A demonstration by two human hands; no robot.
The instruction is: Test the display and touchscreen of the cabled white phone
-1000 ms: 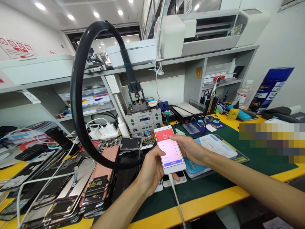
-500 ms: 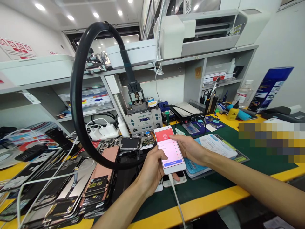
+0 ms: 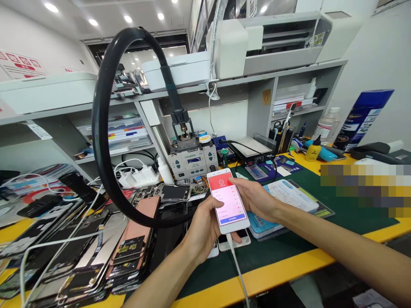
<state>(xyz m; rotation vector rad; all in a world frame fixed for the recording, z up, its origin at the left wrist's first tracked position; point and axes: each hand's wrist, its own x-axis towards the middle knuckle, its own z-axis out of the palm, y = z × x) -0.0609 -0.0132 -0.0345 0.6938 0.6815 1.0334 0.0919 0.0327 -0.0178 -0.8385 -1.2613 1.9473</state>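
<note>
Nearest to us, the pale cable point(image 3: 238, 267) hung over the yellow table edge point(image 3: 289, 268) and led up to the bottom end of the white phone point(image 3: 229, 199), which we held tilted above the green mat point(image 3: 272, 250). Our left hand point(image 3: 202, 222) was curled around its left side, with the thumb above the lit screen; whether this thumb pressed the glass, we could not tell. Our right hand point(image 3: 257, 199) was closed on the right edge, near the top, with its other fingers hidden behind. Compared with half a second before, the left thumb stood a little higher, and the rows of the list seemed shifted, so we judged that the list was being scrolled, while the grip remained the same. Under the hands lay another phone point(image 3: 242, 241). Farther away stood the grey machine point(image 3: 192, 161) and, on the shelf, a large white machine point(image 3: 233, 47).
</note>
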